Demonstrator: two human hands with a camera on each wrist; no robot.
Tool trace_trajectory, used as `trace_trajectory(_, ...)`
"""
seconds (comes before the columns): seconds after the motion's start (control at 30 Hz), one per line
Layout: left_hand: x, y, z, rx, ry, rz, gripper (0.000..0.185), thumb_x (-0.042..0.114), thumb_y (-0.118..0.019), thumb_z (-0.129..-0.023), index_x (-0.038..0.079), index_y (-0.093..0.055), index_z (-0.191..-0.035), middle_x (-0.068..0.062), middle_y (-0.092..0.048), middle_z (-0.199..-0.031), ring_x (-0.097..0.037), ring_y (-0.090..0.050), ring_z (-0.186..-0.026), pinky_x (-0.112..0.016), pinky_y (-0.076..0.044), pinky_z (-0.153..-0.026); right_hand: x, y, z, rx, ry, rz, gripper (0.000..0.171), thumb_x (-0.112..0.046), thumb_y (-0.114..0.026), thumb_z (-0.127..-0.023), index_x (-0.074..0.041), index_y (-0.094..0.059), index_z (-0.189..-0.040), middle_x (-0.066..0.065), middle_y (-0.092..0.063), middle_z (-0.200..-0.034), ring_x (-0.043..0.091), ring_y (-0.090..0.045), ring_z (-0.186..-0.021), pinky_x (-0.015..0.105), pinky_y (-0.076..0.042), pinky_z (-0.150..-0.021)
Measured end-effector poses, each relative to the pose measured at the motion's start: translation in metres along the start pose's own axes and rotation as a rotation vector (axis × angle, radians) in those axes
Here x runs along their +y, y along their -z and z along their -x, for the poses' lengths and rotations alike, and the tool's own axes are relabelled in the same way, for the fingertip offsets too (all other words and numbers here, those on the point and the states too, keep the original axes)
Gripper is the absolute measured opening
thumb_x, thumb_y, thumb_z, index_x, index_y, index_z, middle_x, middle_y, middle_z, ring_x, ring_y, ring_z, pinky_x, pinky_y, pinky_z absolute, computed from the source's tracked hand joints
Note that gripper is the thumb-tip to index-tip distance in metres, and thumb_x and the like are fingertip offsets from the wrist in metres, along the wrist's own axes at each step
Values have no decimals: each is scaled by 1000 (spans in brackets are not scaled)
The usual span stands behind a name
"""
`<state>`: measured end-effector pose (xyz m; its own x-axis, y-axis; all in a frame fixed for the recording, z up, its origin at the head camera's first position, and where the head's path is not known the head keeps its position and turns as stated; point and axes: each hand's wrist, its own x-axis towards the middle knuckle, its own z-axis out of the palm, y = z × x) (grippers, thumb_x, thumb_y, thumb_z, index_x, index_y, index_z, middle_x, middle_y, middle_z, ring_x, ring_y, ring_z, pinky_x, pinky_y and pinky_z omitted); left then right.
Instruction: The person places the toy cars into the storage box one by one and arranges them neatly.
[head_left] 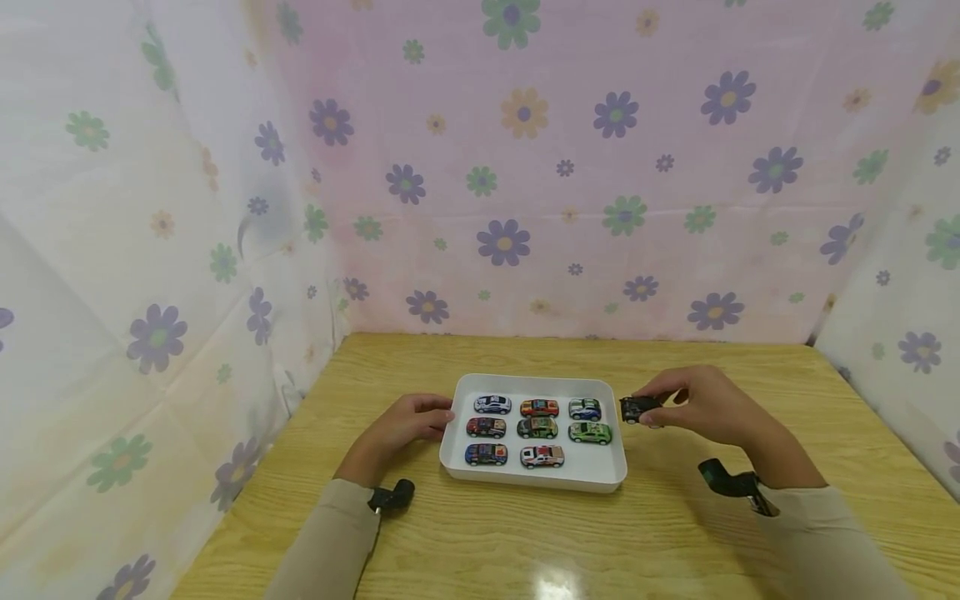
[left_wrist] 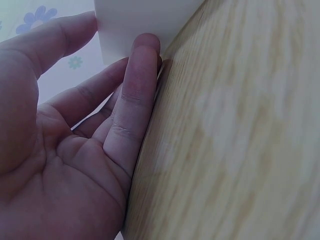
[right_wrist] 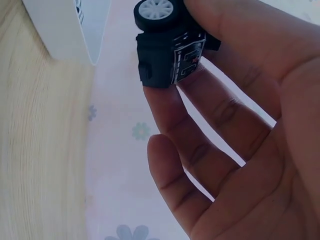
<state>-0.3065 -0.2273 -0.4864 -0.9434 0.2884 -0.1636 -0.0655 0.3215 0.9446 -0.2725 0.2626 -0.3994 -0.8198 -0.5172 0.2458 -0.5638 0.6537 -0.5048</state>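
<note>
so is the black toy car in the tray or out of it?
Out. The right hand pinches the small black toy car in the air just past the right rim of the white rectangular plastic tray; eight cars sit inside.

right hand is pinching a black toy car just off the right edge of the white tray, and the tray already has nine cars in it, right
Not quite: the white tray has eight cars, with its front right spot bare, as the head view shows. The right hand does pinch the black toy car just off the tray's right edge.

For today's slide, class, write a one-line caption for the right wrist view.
Right hand pinching a small black toy car beside the white plastic tray on the wooden table.
</note>
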Motion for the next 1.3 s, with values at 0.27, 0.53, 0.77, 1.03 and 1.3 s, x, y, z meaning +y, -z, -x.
trace_trajectory(0.27,2,0,1,-5,0,-14,48,29,-71,-99,4,-63,-139,-13,-69,-132,-21,-71,-108,-33,-61,-92,-6,-9,-7,-11,3,4,20,-32,-79,-93,-29,-79,-113,-12,-73,-107,4,-63,-88,26,-57,-73)
trace_trajectory(0.53,2,2,0,7,-13,-12,48,28,-71,-99,2,-63,-139,-14,-69,-131,-22,-71,-107,-34,-62,-91,-13,-18,-12,31,-8,8,22,-35,-80,-92,-25,-79,-111,-12,-73,-101,3,-65,-86,26,-57,-73)
trace_trajectory(0.77,-1,3,-2,-9,-9,-12,49,29,-71,-99,2,-62,-139,-15,-69,-132,-22,-71,-105,-34,-61,-91,-20,-29,-14,-1,-58,-3,19,-37,-80,-91,-27,-79,-107,-14,-74,-97,4,-67,-87,29,-56,-75)
trace_trajectory(1.03,0,2,-2,-16,-14,-18,49,29,-71,-100,2,-62,-140,-15,-69,-132,-21,-72,-105,-33,-61,-91,-27,-41,-17,-25,-71,-12,20,-35,-81,-91,-24,-80,-107,-14,-75,-96,3,-66,-85,28,-56,-72)
trace_trajectory(1.3,1,0,0,-1,-1,-11,47,27,-71,-99,3,-63,-139,-14,-69,-131,-22,-71,-107,-34,-61,-91,-31,-55,-20,-43,-50,11,17,-34,-84,-88,-26,-80,-103,-14,-72,-98,7,-63,-87,28,-52,-72)
